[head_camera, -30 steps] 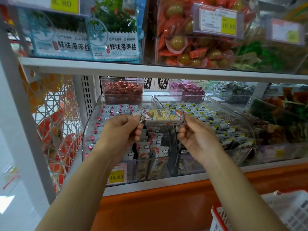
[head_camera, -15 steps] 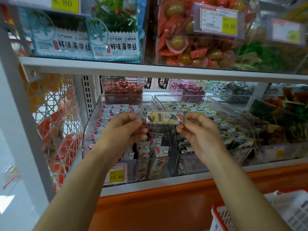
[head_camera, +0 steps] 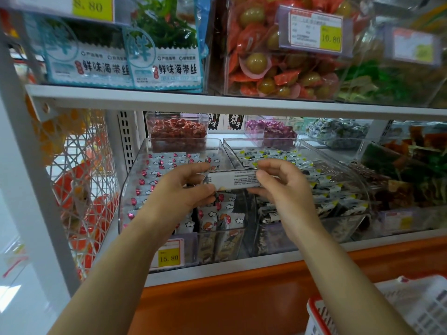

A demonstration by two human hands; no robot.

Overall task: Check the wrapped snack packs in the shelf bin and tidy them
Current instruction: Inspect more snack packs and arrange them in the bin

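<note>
Between left hand [head_camera: 179,189] and right hand [head_camera: 283,187], each pinching one end, one pack [head_camera: 232,180] is held print-side up over the bin [head_camera: 131,180], so checking looks midway, with putting back and tidying left; second bin [head_camera: 358,170] right of right hand, nothing blocking.

I saw the left hand [head_camera: 180,189] and right hand [head_camera: 283,189] bare, the left forearm [head_camera: 108,262] and right forearm [head_camera: 350,274] bare too, down to the near edge.
</note>
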